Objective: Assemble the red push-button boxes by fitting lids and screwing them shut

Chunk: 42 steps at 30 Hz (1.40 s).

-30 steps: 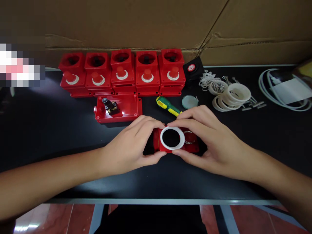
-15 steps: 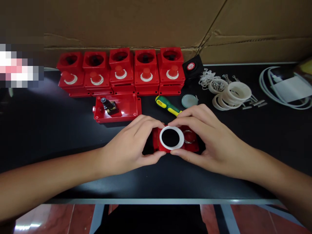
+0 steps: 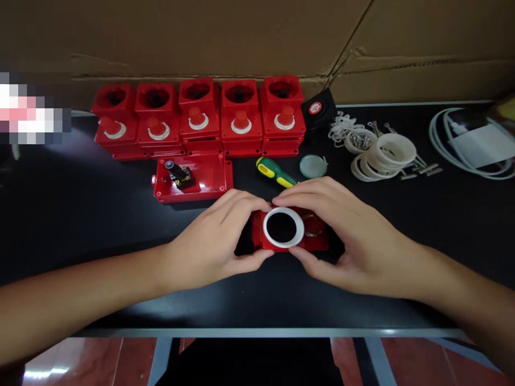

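Note:
A small red plastic housing (image 3: 317, 241) lies on the black table in front of me, with a white ring (image 3: 283, 228) seated around its dark round opening. My left hand (image 3: 219, 241) grips the housing's left end, thumb below and fingers curled over the top. My right hand (image 3: 350, 236) holds the right end, its fingertips pressing on the far rim of the white ring and its thumb under the near edge. Part of the housing is hidden under my right fingers.
Several red button boxes (image 3: 197, 118) stand in a row at the back. An open red base (image 3: 192, 178), a green-yellow screwdriver (image 3: 276, 172), a round disc (image 3: 313, 166), white rings (image 3: 386, 153) with small metal parts, and a white cable (image 3: 470, 145) lie around. Cardboard (image 3: 241, 37) backs the table.
My right fingers have slid a little left over the ring's far rim and the thumb has shifted along the near edge. The housing and my left hand have stayed in place.

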{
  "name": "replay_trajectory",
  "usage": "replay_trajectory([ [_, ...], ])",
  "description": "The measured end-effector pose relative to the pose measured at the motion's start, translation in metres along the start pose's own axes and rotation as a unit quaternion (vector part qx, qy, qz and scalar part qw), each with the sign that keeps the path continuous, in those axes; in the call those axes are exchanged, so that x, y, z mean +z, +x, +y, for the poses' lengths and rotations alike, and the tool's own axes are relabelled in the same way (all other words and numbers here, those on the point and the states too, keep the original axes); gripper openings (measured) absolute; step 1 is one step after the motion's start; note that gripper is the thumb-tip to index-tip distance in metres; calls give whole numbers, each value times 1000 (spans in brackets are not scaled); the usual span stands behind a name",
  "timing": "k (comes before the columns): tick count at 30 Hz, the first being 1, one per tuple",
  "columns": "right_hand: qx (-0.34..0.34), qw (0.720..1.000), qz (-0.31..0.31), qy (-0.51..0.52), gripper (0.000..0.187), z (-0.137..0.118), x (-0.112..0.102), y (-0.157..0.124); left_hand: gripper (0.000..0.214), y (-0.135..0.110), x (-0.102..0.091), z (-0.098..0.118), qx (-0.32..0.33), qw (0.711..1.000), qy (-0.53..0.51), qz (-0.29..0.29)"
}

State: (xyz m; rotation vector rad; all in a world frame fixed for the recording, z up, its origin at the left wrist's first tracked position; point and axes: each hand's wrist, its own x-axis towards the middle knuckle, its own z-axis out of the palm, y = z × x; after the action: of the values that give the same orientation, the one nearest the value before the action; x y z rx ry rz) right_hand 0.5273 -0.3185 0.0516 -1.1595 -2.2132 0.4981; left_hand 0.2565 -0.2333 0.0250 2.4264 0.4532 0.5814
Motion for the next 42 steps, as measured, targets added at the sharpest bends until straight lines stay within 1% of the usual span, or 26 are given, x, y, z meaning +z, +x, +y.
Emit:
replay_trajectory([
  [3,0,1000,1,-15,45,0,1,-1,45,0,1,0,5,1000,3,5],
  [8,-6,998,12,-58,44,2,3,-3,43,1,2,0,10,1000,4,3],
  [14,-16,998,3,-60,43,-2,1,-3,43,1,1,0,5,1000,3,3],
  [19,-7,997,18,-74,35,0,4,-3,44,1,1,1,5,1000,7,2],
  [24,-26,993,36,-107,38,2,3,-2,44,1,2,1,9,1000,11,4],
  [27,-34,996,34,-81,29,1,0,-1,43,1,1,1,5,1000,7,-1],
  [30,-33,997,29,-56,28,1,-4,-1,43,1,0,1,2,1000,7,-3],
  [36,-37,995,57,-73,21,2,-9,-1,45,0,0,1,5,1000,9,3],
  [39,-32,994,77,-72,23,2,-10,0,46,1,-2,2,1,1000,7,6],
  [42,-17,994,92,-60,25,2,-10,2,45,2,-5,2,-21,1000,-13,11],
])
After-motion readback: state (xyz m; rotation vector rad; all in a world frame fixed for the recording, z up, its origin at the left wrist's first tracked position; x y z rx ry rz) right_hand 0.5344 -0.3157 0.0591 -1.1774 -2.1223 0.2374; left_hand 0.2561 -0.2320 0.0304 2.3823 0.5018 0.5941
